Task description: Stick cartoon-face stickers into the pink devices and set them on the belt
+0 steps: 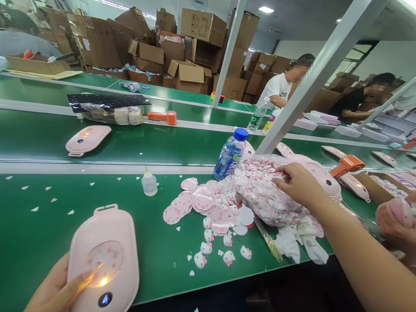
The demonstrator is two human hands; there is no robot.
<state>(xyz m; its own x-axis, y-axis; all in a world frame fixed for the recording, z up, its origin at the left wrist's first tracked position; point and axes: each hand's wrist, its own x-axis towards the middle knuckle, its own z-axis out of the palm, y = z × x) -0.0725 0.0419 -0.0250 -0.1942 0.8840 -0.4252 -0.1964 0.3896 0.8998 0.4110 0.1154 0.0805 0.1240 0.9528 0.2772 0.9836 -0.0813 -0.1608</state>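
My left hand (61,290) holds a pink oval device (109,235) at the lower left, its thumb across the front by a glowing orange light and a round patterned disc. A small display is lit below. My right hand (299,183) reaches to a clear plastic bag (268,195) full of small white-and-pink cat-face pieces, thumb and fingertips close together at its top; whatever lies between them is too small to make out. Left of the bag, round pink patterned discs (202,198) lie in a loose pile, with several loose cat-face pieces (200,260) in front.
A blue-capped bottle (230,154) stands behind the discs, a small dropper bottle (149,183) to their left. Another pink device (88,140) lies on the conveyor (163,144). At right, another person's hands (406,235) hold a pink device.
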